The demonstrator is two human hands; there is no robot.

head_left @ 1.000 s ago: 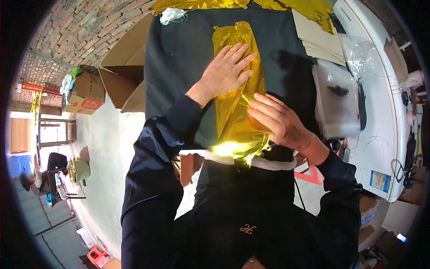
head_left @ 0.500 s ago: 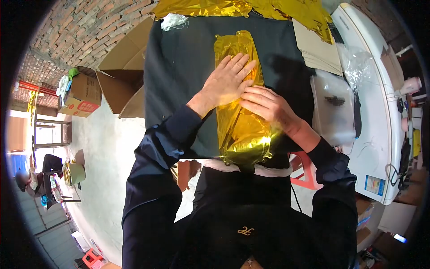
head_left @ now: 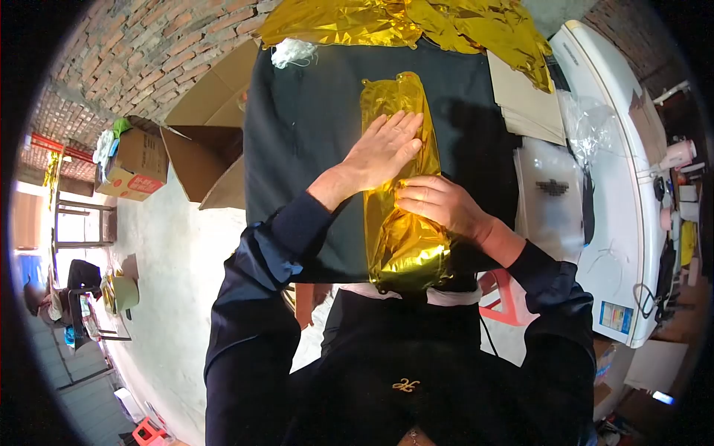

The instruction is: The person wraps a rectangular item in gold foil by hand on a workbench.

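A long strip of shiny gold foil [head_left: 405,253] lies lengthwise on the black cloth-covered table [head_left: 297,119], its lower end at the near edge. My left hand [head_left: 381,152] rests flat on the upper half of the foil, palm down with fingers stretched out. Just below and to the right, my right hand [head_left: 442,207] lies on the foil's middle, fingers extended over it. The foil below my right hand looks puffed and creased. What is under both palms is hidden.
More gold foil [head_left: 342,24] spreads across the table's far edge, near a white thread bundle [head_left: 292,53]. Brown cardboard sheets [head_left: 526,100] and clear plastic bags [head_left: 549,189] lie at the right, beside a white appliance [head_left: 613,193]. An open cardboard box [head_left: 204,163] stands left.
My hands have drawn slightly apart on the foil; the right one has slid toward the near end. The whole view has shifted a little, so the table appears lower.
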